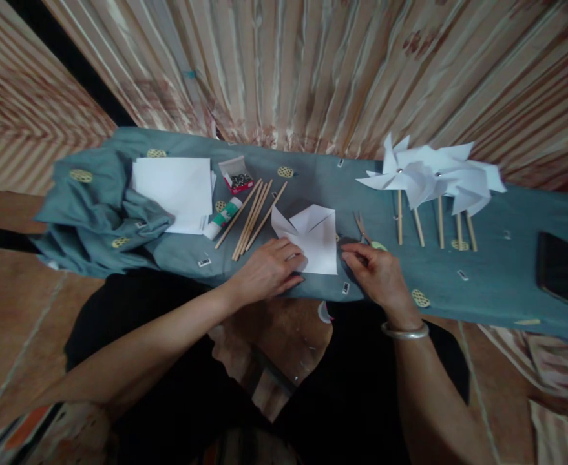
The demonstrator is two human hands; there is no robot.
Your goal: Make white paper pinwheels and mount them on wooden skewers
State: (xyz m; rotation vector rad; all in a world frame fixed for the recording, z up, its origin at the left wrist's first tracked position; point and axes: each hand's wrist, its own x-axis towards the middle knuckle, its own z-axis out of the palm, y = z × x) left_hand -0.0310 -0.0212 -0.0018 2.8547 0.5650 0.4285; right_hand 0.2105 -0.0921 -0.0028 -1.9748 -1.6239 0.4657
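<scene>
A white square of paper (318,248) with cut, lifted flaps at its top lies on the cloth in front of me. My left hand (276,266) is closed on its lower left corner, the fingers curled over the edge. Just right of the paper is my right hand (378,274), thumb and forefinger pinched together and apart from the sheet. Whether anything small sits in that pinch, I cannot make out. Small scissors (360,225) lie directly beyond the right hand, their handles partly hidden by it.
Left of the paper are several wooden sticks (254,216), a glue stick (223,218), a small box of metal pins (238,177) and a stack of white paper (174,190). Finished paper pinwheels (422,169) lie at the back right. A phone (557,268) rests at the far right.
</scene>
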